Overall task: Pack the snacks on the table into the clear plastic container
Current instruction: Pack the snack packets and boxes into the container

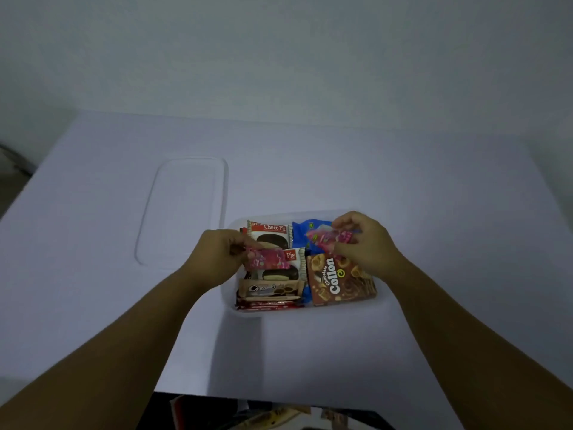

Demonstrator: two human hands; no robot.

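Two hands, left (217, 256) and right (366, 243), each pinching a pink packet over the snack-filled clear container (228, 301).

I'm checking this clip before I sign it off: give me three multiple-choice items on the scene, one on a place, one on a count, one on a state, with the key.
1. Where does the clear lid lie?
A. On the container
B. Flat on the table, left of the container
C. In the right hand

2. How many pink packets are being held?
A. One
B. Two
C. Three

3. What state is the container in?
A. Open, with snacks inside
B. Closed with the lid on
C. Tipped on its side

Key:
1 B: the lid rests on the table, apart from the container.
2 B: the left hand pinches one pink packet, and the right hand pinches another pink packet.
3 A: the chocolate box and pie packets show from above, uncovered.
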